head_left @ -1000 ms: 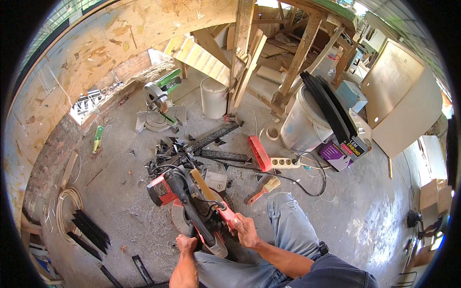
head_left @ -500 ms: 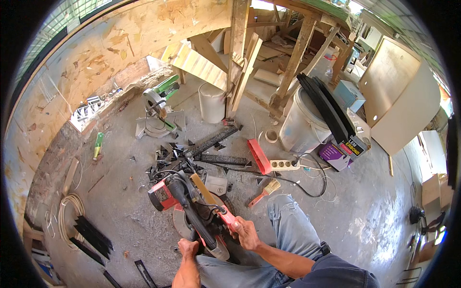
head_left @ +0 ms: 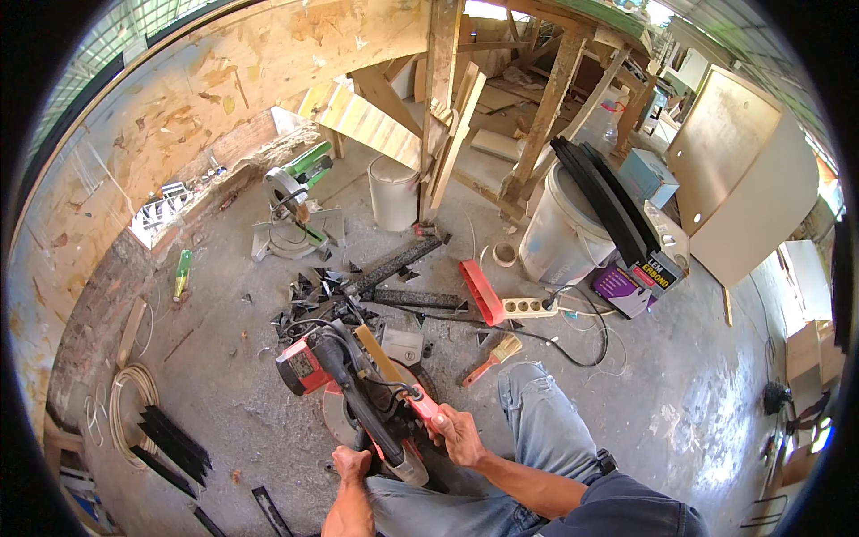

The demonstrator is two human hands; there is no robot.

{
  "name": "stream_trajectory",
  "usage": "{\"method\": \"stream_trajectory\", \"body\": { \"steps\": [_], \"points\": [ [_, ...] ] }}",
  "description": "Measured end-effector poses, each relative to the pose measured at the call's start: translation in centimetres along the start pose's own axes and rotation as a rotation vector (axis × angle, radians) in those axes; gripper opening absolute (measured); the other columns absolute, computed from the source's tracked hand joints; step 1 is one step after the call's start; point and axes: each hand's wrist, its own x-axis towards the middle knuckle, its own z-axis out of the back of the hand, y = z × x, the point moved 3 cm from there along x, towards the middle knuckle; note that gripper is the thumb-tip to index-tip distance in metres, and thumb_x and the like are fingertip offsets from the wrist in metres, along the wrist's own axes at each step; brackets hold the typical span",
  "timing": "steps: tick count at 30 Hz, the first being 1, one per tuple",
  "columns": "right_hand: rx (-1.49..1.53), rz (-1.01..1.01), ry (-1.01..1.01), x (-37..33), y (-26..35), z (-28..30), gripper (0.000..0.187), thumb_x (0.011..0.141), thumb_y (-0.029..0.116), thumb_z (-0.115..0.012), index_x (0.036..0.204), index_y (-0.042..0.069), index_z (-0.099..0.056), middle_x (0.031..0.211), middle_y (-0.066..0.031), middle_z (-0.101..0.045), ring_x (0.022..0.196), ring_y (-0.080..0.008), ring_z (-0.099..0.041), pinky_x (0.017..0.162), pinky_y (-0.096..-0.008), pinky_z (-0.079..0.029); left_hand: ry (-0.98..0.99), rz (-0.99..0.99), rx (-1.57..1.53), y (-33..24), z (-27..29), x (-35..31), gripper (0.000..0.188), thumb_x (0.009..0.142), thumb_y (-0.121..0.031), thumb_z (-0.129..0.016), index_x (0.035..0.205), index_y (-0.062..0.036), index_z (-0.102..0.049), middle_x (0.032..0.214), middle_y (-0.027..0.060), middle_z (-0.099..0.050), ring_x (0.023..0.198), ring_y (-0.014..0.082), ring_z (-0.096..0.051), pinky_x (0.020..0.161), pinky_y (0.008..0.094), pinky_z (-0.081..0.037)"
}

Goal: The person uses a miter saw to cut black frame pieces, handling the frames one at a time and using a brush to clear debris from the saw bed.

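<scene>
A red and black mitre saw (head_left: pixel 362 407) stands on the floor in front of me, close to my bent leg. My right hand (head_left: pixel 458 437) is closed round its red handle (head_left: pixel 424 407). Low on the left side of the saw, beside its round blade guard (head_left: pixel 336 417), my left hand (head_left: pixel 351 462) is closed; whatever its fingers hold is hidden. Black offcuts (head_left: pixel 309 300), many of them small triangles, lie heaped just beyond the saw. Two dark strips (head_left: pixel 413 297) stretch out from this heap.
A green mitre saw (head_left: pixel 293 201), a white bucket (head_left: pixel 394 204) and a larger bucket (head_left: pixel 559 237) topped with black strips (head_left: pixel 608 201) stand farther off. A paintbrush (head_left: pixel 494 358) and a power strip (head_left: pixel 530 308) with its cable lie right. Coiled cable (head_left: pixel 118 421) and black strips (head_left: pixel 174 438) lie left.
</scene>
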Motion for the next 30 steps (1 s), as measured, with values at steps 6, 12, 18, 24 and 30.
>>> {"method": "stream_trajectory", "body": {
  "steps": [6, 12, 18, 24, 30],
  "points": [
    [0.018, -0.041, 0.029, -0.1, 0.1, 0.1, 0.057, 0.097, 0.056, -0.043, 0.093, 0.001, -0.057, 0.073, -0.0024, -0.054, 0.062, -0.0087, -0.051, 0.056, -0.0243, -0.044, -0.022, -0.011, 0.012, 0.8, -0.5, 0.5, 0.042, 0.063, -0.020, -0.065, 0.094, 0.0091, -0.067, 0.099, 0.0336, -0.064, 0.102, 0.0451, -0.062, 0.086, 0.0463, -0.051],
    [-0.007, 0.002, 0.011, 0.0, 0.1, 0.0, 0.045, 0.102, 0.041, -0.041, 0.085, 0.001, -0.054, 0.065, -0.0042, -0.054, 0.058, -0.0116, -0.052, 0.055, -0.0277, -0.045, -0.014, -0.014, 0.010, 0.5, -0.4, 0.4, 0.042, 0.063, -0.020, -0.065, 0.094, 0.0085, -0.068, 0.099, 0.0334, -0.064, 0.102, 0.0450, -0.062, 0.086, 0.0464, -0.051],
    [-0.019, 0.006, 0.001, -0.1, 0.2, 0.1, 0.046, 0.102, 0.042, -0.041, 0.085, 0.001, -0.054, 0.065, -0.0048, -0.054, 0.058, -0.0124, -0.053, 0.056, -0.0283, -0.045, -0.007, -0.006, 0.007, 0.3, -0.1, 0.2, 0.042, 0.063, -0.020, -0.065, 0.094, 0.0092, -0.067, 0.099, 0.0336, -0.064, 0.102, 0.0449, -0.062, 0.086, 0.0462, -0.051],
    [-0.018, -0.002, 0.008, -0.1, 0.0, 0.0, 0.046, 0.102, 0.042, -0.042, 0.084, 0.001, -0.053, 0.065, -0.0049, -0.053, 0.059, -0.0127, -0.053, 0.056, -0.0289, -0.045, -0.010, -0.004, 0.007, 0.1, 0.2, 0.2, 0.042, 0.063, -0.019, -0.066, 0.093, 0.0099, -0.067, 0.099, 0.0339, -0.064, 0.102, 0.0449, -0.062, 0.086, 0.0460, -0.051],
    [-0.017, 0.002, 0.001, -0.1, 0.4, 0.1, 0.045, 0.102, 0.041, -0.043, 0.083, 0.001, -0.053, 0.065, -0.0047, -0.053, 0.059, -0.0131, -0.053, 0.055, -0.0293, -0.045, -0.007, -0.008, 0.015, 0.0, 0.2, 0.3, 0.042, 0.063, -0.019, -0.066, 0.093, 0.0106, -0.067, 0.099, 0.0341, -0.064, 0.102, 0.0448, -0.062, 0.086, 0.0459, -0.051]
  ]
}}
